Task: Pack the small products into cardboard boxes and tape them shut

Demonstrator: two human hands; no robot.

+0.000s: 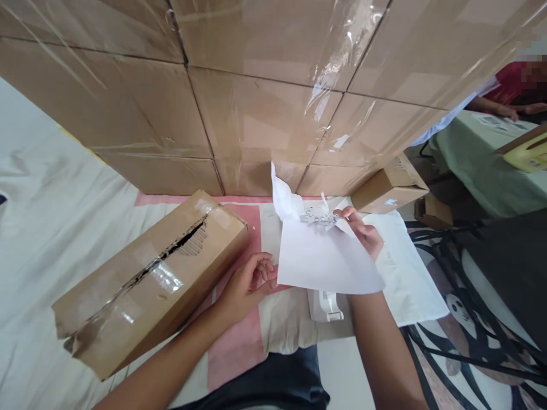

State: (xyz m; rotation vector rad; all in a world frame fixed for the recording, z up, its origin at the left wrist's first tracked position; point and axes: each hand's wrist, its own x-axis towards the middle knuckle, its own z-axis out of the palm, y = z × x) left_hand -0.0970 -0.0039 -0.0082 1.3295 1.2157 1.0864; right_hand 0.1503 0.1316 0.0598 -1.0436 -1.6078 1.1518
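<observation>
The white paper sheet [322, 259] is being held up above the pink and white cloth [239, 341], in front of the wall of brown cardboard boxes [256, 114]. It looks like the sheet is being opened or peeled. The right hand [363, 233] is pinching its crumpled top. The left hand [250, 285] is gripping the lower left edge, fingers curled. Next seems to need a slow, careful pull. A long taped cardboard box [149, 285] is lying to the left.
</observation>
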